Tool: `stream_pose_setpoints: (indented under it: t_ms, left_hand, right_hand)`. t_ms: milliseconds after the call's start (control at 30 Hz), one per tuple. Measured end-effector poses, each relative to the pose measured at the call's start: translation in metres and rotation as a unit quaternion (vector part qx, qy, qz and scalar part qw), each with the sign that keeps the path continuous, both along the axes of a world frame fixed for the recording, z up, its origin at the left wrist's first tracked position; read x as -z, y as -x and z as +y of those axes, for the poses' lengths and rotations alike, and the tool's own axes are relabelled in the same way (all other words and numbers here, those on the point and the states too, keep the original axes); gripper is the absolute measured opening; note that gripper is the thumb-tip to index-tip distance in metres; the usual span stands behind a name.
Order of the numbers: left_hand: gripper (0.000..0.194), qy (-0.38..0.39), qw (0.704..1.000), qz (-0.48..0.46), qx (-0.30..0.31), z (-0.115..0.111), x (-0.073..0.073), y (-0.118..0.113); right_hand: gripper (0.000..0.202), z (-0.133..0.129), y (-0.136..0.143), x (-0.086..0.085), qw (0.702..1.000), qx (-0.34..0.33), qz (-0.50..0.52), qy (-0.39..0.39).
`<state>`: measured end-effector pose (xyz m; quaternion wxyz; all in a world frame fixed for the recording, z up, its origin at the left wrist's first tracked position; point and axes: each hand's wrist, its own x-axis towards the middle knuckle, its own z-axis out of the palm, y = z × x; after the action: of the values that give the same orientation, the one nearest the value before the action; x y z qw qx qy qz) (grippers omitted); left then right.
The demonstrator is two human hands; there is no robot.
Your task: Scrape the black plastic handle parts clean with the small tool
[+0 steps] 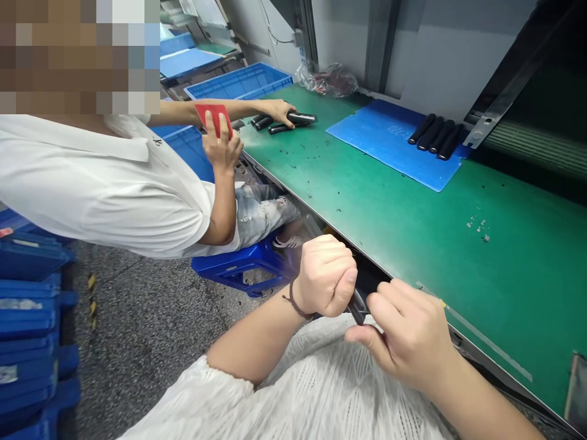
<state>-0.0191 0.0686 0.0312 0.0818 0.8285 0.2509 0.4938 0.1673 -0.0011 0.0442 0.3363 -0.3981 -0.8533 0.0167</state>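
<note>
My left hand is closed around a black, smooth, rod-like piece, held over my lap at the table's edge. A blurred greyish length sticks out above that fist; I cannot tell whether it belongs to the same piece. Close beside the piece's lower end is my right hand, its fingers curled and the thumb stretched toward that end. Something thin shows between the piece and these fingers, too small to name. Several similar black cylinders lie side by side on a blue sheet across the table.
The green tabletop carries dark scraps and white flakes. A co-worker in a white shirt sits at left, one hand on black cylinders, the other holding a red card-like piece. Blue crates stand on the left.
</note>
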Motion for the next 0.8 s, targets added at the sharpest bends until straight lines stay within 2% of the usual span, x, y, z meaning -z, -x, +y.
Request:
stream_pose_setpoints:
  t_ms: [233, 333, 433, 533, 633, 700, 800]
  left_hand:
    - [0.036, 0.075, 0.996, -0.016, -0.051, -0.008, 0.001, -0.007]
    - [0.041, 0.133, 0.987, 0.003, -0.085, -0.013, 0.002, -0.012]
    - [0.047, 0.213, 0.972, 0.011, -0.100, -0.016, 0.004, -0.016]
    - [0.052, 0.280, 0.955, 0.000, -0.099, -0.014, 0.005, -0.017]
    - [0.054, 0.309, 0.946, -0.008, -0.093, -0.010, 0.004, -0.014]
    - [0.054, 0.315, 0.945, -0.008, -0.084, -0.009, 0.004, -0.012]
    - [0.055, 0.314, 0.947, -0.001, -0.073, -0.009, 0.002, -0.012]
  right_hand:
    - [0.053, -0.008, 0.003, 0.003, 0.991, 0.076, -0.025, -0.110]
    - [0.050, -0.007, 0.001, 0.009, 0.984, 0.098, -0.034, -0.142]
    - [0.043, -0.004, -0.003, 0.017, 0.984, 0.090, -0.035, -0.150]
    - [0.029, -0.001, -0.009, 0.022, 0.990, 0.035, 0.004, -0.136]
    - [0.005, 0.002, -0.017, 0.020, 0.996, -0.029, 0.044, -0.068]
    - [0.012, 0.005, -0.021, 0.014, 0.998, -0.027, 0.052, -0.021]
    - [0.041, 0.009, -0.022, 0.005, 0.999, 0.000, 0.043, 0.006]
